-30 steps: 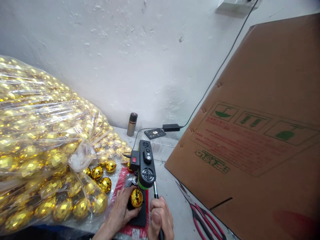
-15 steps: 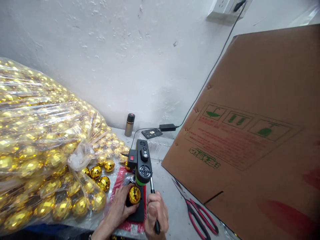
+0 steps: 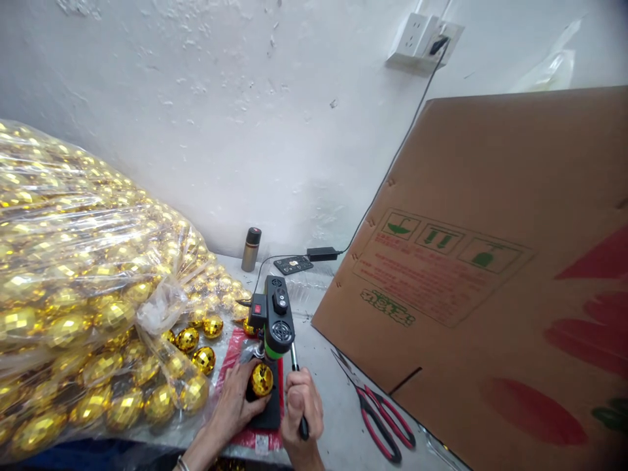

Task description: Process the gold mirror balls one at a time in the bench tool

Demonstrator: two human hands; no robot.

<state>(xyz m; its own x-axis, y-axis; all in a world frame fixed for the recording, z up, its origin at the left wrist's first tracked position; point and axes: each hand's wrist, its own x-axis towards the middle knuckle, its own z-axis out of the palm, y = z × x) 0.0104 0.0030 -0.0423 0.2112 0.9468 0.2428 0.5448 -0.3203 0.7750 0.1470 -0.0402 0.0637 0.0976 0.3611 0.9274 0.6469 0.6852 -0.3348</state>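
My left hand curls its thumb and fingers round a gold mirrored ball, low in the picture. The ball sits over the dark base of a small black bench press with a green ring, just under its head. My right hand is wrapped round the press's lever, whose black end pokes out below the fist. Beneath the press lies a red plastic sheet. The contact between the ball and the press head is hidden from above.
A big clear bag of gold balls fills the left, with loose gold balls beside it. At right stand a cardboard box and red-handled scissors. Behind the press are a flask, a black patterned flat object and a power adapter.
The camera view has shifted slightly, moving the box and socket left and down in the picture. Both hands keep their grips on the ball and the lever.
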